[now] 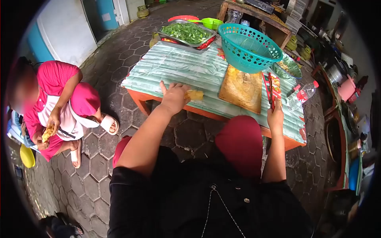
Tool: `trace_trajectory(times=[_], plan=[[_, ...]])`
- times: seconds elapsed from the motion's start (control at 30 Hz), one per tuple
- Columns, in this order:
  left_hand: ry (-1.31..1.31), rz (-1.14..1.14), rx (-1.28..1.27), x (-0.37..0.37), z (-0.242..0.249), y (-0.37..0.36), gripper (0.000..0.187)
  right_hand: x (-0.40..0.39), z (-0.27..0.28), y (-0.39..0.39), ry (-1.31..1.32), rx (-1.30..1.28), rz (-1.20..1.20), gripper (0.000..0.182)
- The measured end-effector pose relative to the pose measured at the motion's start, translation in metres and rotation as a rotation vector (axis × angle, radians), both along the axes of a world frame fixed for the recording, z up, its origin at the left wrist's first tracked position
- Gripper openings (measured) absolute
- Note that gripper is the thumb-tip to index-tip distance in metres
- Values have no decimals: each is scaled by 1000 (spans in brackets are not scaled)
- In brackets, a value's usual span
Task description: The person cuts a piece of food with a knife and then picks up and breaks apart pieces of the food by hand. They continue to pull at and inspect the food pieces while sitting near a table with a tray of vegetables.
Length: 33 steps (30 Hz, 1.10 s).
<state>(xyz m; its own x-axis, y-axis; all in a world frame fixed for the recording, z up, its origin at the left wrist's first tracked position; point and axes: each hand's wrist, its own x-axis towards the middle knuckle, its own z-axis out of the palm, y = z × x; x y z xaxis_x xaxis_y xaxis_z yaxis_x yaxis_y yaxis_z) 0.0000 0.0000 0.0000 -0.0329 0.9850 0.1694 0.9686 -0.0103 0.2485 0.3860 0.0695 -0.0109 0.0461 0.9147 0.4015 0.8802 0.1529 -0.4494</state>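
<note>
My left hand (pixel 174 96) is over the near left part of the table. Its thumb side closes on a small yellow piece (pixel 195 95), whose kind I cannot make out, while the outermost finger sticks out. At the table's right side my right hand (pixel 275 116) is closed around the lower end of a long, narrow red item (pixel 271 91), too small to name surely. A red printed packet (pixel 275 84) is right beside it. Between my hands lies a worn wooden cutting board (pixel 241 89). A clear plastic bottle (pixel 304 95) with a red cap stands right of my right hand.
A teal perforated basket (pixel 250 47) stands behind the board. Metal trays (pixel 186 33) with chopped greens are at the table's back left. On the left, a person in pink (pixel 63 107) sits low, holding something yellowish. Shelves with cookware line the right.
</note>
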Motion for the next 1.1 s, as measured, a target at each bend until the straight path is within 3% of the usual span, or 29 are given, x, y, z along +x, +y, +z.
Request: trace_trajectory(times=[0.1, 0.17, 0.3, 0.37, 0.5, 0.6, 1.1], plan=[[9, -3, -5, -3, 2, -1, 43, -42, 35, -28, 147, 210, 189, 55], [10, 11, 22, 1, -2, 0, 40, -71, 57, -45, 325, 149, 407, 54], [-36, 32, 12, 4, 0, 3, 35, -126, 68, -77, 211, -81, 626, 51], [-106, 107, -14, 6, 0, 5, 32, -146, 53, -80, 20, -77, 640, 53], [-151, 163, -34, 4, -3, 10, 31, -171, 25, -83, -112, -302, 691, 61], [-132, 147, -36, 3, -5, 9, 31, -174, 12, -81, -174, -313, 660, 64], [-152, 124, -34, 1, -5, 11, 29, -184, -1, -78, -199, -342, 657, 68]])
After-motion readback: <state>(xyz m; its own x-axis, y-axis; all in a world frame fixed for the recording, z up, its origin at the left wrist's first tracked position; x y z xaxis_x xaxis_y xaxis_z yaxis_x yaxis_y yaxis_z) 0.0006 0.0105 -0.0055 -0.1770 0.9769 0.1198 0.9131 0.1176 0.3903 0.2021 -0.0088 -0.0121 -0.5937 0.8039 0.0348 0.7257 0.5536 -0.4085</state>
